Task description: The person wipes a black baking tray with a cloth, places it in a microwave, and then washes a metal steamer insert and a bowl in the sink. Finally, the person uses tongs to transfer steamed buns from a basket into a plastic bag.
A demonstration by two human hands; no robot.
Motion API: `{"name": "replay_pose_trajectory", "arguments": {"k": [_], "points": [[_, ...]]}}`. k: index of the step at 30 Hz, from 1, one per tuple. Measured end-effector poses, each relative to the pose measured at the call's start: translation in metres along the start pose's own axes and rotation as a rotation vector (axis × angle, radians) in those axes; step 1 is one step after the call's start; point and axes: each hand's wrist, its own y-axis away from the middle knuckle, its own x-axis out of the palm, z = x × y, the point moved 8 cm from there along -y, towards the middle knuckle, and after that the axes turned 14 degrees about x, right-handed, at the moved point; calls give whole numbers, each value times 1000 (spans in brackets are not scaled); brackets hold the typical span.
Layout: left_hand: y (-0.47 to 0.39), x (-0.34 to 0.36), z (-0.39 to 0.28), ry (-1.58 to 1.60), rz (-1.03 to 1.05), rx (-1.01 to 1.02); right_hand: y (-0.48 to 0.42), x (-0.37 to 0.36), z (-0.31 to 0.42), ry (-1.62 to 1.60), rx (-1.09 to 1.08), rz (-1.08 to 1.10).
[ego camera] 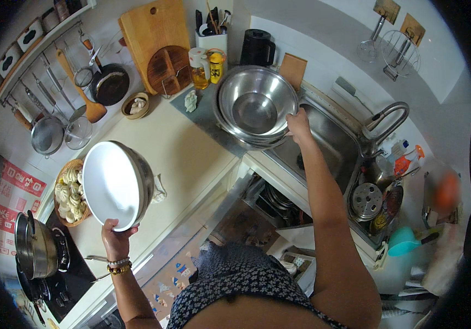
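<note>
My left hand [118, 238] grips the near rim of a white bowl [110, 185], tilted above the counter, with a metal bowl nested behind it. My right hand [299, 125] pinches the right rim of a stack of stainless steel bowls [258, 103], which is over the grey corner of the counter beside the sink. Its thumb and fingers are closed at the edge. A wicker basket [83, 218] of steamed buns or similar dough pieces stands left of the white bowl, partly behind it. A crumpled whitish cloth or bag [159, 189] lies just right of the white bowl.
The steel sink [326, 144] with its faucet [391, 119] is at right, beside a rack of utensils. Below it a cabinet drawer [278, 197] stands open. A metal pot [42, 246] sits on the black stove at left. Cutting boards [157, 33] and an oil jug [199, 68] stand at the back.
</note>
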Motion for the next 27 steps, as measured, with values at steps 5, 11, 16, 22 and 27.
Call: {"name": "replay_pose_trajectory", "arguments": {"k": [5, 11, 16, 22, 27], "points": [[-24, 96, 4, -101, 194, -62, -60, -17, -35, 12, 112, -77], [-63, 255, 39, -196, 583, -229, -42, -5, -22, 376, 98, -6], [-93, 354, 96, -237, 635, -355, -54, -2, -31, 729, -59, -201], [-113, 397, 153, -361, 602, -339, -119, 17, -115, 152, 99, 195], [-108, 410, 154, -604, 617, -171, -84, 6, -112, -353, 450, 428]]}}
